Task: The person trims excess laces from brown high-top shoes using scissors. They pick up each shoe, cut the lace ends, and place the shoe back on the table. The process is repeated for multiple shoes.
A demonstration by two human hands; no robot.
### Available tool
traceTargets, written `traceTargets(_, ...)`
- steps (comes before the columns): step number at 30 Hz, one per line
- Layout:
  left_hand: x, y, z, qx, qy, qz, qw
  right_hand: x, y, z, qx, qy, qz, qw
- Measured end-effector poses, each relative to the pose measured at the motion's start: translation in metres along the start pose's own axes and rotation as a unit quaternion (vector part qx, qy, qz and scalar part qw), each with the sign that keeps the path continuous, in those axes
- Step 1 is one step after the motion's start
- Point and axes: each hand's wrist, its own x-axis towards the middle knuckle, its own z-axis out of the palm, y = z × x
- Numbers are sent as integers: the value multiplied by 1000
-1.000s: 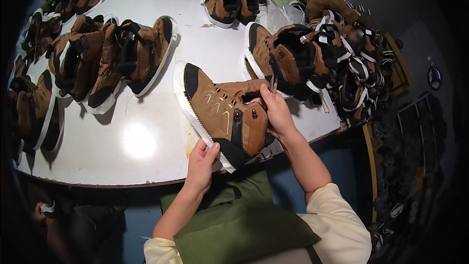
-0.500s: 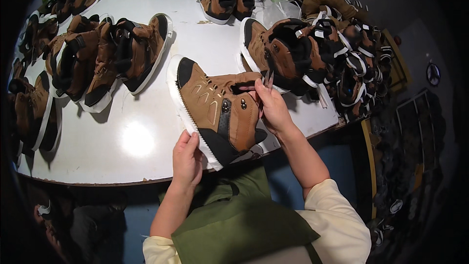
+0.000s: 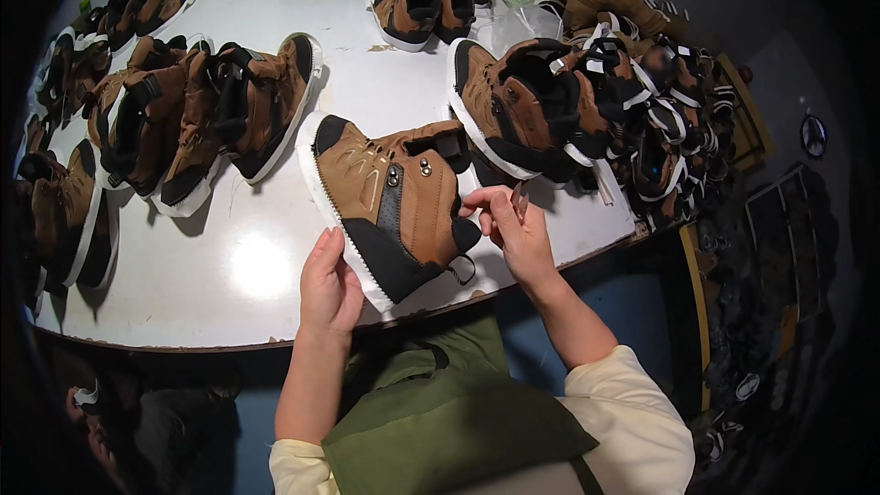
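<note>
A brown and black high-top boot (image 3: 376,206) with a white sole lies tilted on its side just above the near table edge, toe pointing far left. My left hand (image 3: 330,284) grips its white sole edge near the heel, thumb on top. Beside the boot's collar is my right hand (image 3: 513,229), fingers curled round small pointed metal snips (image 3: 521,200) whose tips stick up past the knuckles. Its thumb and forefinger reach to the back of the collar; whether they touch it or pinch a thread I cannot tell. A black pull loop (image 3: 464,269) hangs from the heel.
Similar boots stand on the white table (image 3: 211,284): a group at left (image 3: 165,119), a row at the back (image 3: 403,9), and one boot close by at right (image 3: 513,110). A large pile of shoes (image 3: 660,128) fills the right end. Someone's leg (image 3: 183,431) shows at lower left.
The boot has shifted left and turned a little. My right hand has come out of the boot's opening and moved nearer me, behind the collar; my left hand has moved left with the sole.
</note>
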Motion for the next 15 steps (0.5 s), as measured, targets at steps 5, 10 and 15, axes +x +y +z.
traceTargets(5,11,6,4,-31,-1,-35,999,-7,5,-2,34,-41,-51,997)
traceTargets(10,20,14,10,-68,-16,-84,994,2,-22,8,19,-63,-20,998)
traceTargets(15,12,15,35,-83,11,-85,993,13,-33,13,50,-22,-43,998)
